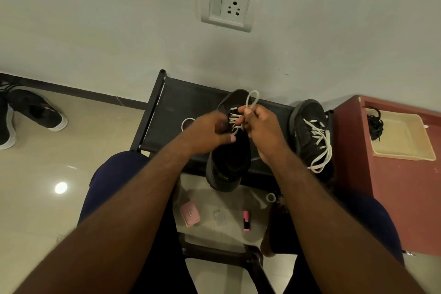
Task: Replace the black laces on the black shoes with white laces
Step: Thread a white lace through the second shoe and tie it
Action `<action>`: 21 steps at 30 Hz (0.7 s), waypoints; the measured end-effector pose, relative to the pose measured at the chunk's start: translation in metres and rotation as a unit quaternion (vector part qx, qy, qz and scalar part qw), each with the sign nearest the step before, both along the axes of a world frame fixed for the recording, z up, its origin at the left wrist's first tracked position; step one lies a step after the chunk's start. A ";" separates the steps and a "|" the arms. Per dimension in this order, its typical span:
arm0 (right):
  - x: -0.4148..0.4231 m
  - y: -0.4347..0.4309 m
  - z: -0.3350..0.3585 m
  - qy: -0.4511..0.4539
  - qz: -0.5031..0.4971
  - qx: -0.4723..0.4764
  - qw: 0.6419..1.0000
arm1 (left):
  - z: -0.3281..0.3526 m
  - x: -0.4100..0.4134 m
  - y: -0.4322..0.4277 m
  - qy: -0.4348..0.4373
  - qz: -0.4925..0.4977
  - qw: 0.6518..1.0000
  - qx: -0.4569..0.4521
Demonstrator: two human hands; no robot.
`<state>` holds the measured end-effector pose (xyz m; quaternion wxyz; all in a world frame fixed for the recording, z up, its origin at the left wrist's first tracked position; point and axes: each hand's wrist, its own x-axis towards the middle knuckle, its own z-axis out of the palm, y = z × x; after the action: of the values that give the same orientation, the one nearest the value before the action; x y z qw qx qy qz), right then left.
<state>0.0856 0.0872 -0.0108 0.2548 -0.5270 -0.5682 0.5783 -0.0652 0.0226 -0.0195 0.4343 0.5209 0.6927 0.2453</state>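
Right hand: fingers closed, pinching white lace loop.
Left hand: curled around same lace.
Shoe: middle of black bench.
Second shoe: right edge, white-laced.
Black laces: in beige tray.

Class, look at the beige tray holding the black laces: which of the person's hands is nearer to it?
Right. The right hand pinches a white lace loop over the middle shoe, on the side toward the beige tray. The left hand is on the shoe's other side, farther from it.

My left hand is blurred and covers the lace crossings on the middle shoe. The left edge cuts off 2 other sneakers. I can't identify the small clear object on the floor.
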 end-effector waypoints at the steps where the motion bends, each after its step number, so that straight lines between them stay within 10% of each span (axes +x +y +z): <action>1: 0.001 -0.001 -0.002 0.023 -0.017 -0.020 0.999 | -0.004 0.003 0.000 0.036 -0.033 0.999 -0.016; 9: -0.005 0.005 -0.002 0.204 -0.051 -0.100 0.973 | 0.001 0.001 0.003 0.020 0.069 0.997 0.025; 21: 0.007 0.002 -0.013 0.068 -0.030 -0.019 0.997 | -0.011 -0.008 0.005 0.157 0.162 0.971 0.073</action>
<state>0.0926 0.0888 -0.0233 0.3003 -0.5077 -0.5224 0.6158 -0.0730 0.0276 -0.0308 0.2354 0.4640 0.8075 0.2779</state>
